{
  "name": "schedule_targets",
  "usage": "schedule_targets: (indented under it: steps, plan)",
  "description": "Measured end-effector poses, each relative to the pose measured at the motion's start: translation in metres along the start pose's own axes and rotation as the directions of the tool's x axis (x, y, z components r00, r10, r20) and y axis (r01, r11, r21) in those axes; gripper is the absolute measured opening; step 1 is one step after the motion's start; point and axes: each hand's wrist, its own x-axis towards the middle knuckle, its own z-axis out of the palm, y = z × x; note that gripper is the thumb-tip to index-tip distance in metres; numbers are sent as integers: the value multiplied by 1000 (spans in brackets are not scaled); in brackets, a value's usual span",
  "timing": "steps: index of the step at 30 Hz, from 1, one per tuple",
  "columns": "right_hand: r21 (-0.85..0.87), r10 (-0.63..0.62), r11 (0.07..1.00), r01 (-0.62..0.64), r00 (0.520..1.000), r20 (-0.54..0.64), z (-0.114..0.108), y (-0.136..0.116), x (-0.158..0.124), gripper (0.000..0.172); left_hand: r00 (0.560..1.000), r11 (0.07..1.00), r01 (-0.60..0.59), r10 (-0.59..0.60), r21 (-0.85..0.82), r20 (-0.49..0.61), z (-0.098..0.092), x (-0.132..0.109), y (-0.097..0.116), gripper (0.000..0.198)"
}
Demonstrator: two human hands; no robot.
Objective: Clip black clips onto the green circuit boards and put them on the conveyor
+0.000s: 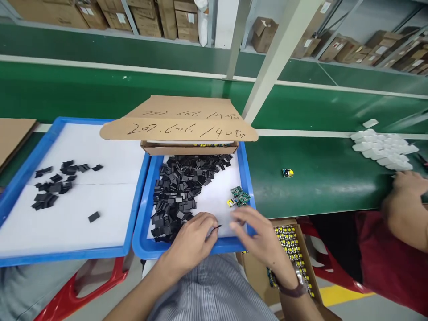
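Note:
My left hand [197,234] is closed over the front of a blue-rimmed tray [248,178], pinching a small black piece [218,226] between thumb and fingers. My right hand [257,232] hovers over the tray's right front corner, thumb and fingers apart, with nothing visible between them. Just beyond it lie several green circuit boards [241,196] and a yellow component [231,202]. A large heap of black pieces [180,191] covers the tray's left and back.
An open cardboard box [190,149] stands at the tray's back. Another blue tray [123,240] is at left. One board [287,173] lies on the green bench. At right are white parts [384,147] and another person's hand [409,183]. A carton of boards [310,263] stands below.

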Motion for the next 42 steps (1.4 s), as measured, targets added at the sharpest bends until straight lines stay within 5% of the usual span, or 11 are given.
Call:
schedule_targets:
  steps: [5,10,14,19,25,31,35,37,40,42]
  plan:
    - [251,149,956,-153,988,35,37,-12,-7,17,953,984,-82,31,-158,-301,-3,-11,6,10]
    - [529,201,831,-172,980,2,50,-12,-6,19,893,970,-185,100,-156,-438,-1,-21,12,19]
    - [500,163,857,-121,986,-39,55,-15,-6,16,927,949,-76,-45,-305,-372,1,-29,14,22]
    - [409,123,907,-98,992,-37,56,-22,-7,16,866,756,90,-381,-648,-324,1,-37,13,23]
    - [486,171,858,-165,985,33,59,-32,-7,7,893,673,43,-358,-738,-274,-9,-40,14,4]
    - [694,256,625,-358,934,251,61,-30,-4,16,919,491,91,-376,-866,-117,-12,-44,12,8]
    - [419,190,891,-174,982,4,69,-35,-11,4,872,712,84,-391,-697,-294,-6,-45,10,4]
    - [184,35,983,-11,991,-129,74,-40,-15,17,824,828,57,-354,-557,-442,-2,-45,9,9]
    - [-31,-168,986,165,969,-180,79,-46,-18,33,792,913,-26,-229,-407,-565,0,-46,9,15]
    - [-16,-151,989,150,976,-155,77,-48,-17,30,804,928,-53,-179,-368,-567,-1,-48,8,19]
